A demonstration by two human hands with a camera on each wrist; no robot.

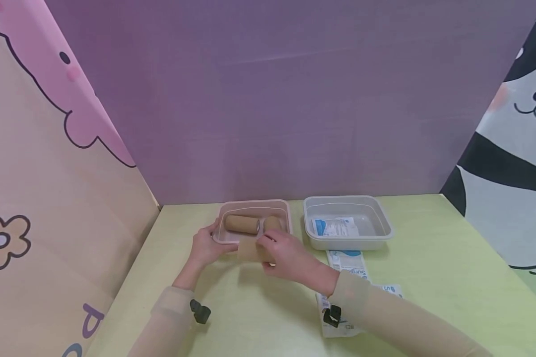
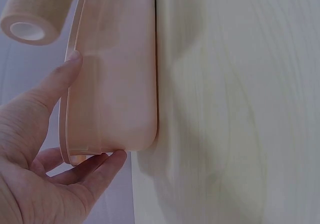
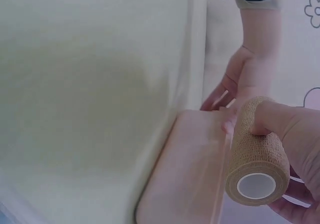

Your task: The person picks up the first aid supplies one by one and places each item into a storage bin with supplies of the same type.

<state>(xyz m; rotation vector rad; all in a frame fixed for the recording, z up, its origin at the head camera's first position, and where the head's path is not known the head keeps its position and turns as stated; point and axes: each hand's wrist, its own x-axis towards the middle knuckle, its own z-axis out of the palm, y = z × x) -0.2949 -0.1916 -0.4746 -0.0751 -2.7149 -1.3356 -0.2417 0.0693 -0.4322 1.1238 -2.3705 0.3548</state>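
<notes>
With thumb and fingers, my left hand [image 1: 204,248] grips the near left corner of a pink plastic bin [image 1: 255,202]. In the left wrist view the thumb lies at the rim and the fingertips press the end wall [image 2: 117,103]. My right hand [image 1: 290,258] holds a tan cohesive bandage roll [image 3: 257,154] over the bin's near rim. Its white core shows at one end in the right wrist view. Inside the bin lie two more tan rolls, one on the left [image 1: 242,224] and one on the right [image 1: 273,222], the latter partly hidden by my right hand.
Right of the pink bin stands a white plastic bin [image 1: 348,244] with a blue-and-white packet [image 1: 337,227] in it. Printed packets lie on the table before it, one close to its front [image 1: 348,262] and another [image 1: 339,329] partly under my right forearm. A purple wall [image 1: 259,124] rises behind.
</notes>
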